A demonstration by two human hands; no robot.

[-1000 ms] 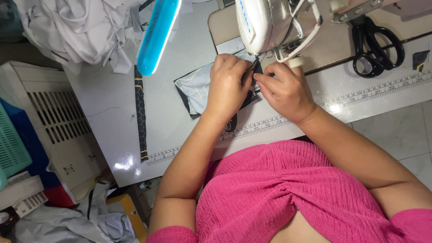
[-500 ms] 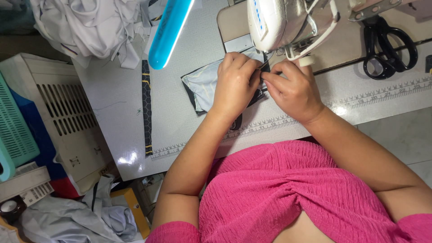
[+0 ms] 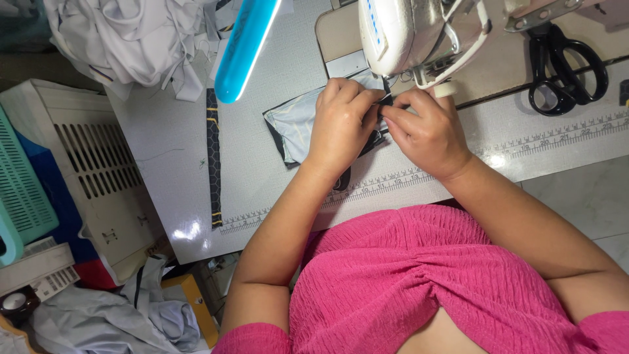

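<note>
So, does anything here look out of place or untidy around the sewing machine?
Nothing looks damaged. Both hands, left hand and right hand, pinch the pale fabric piece at the sewing machine. A crumpled white cloth heap sits at the table's far corner, and black scissors lie on the machine bed.

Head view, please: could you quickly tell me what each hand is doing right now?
Left hand: closed, pinching the pale grey fabric piece with dark edging at the sewing machine needle.
Right hand: closed, pinching the same fabric's edge.
</note>
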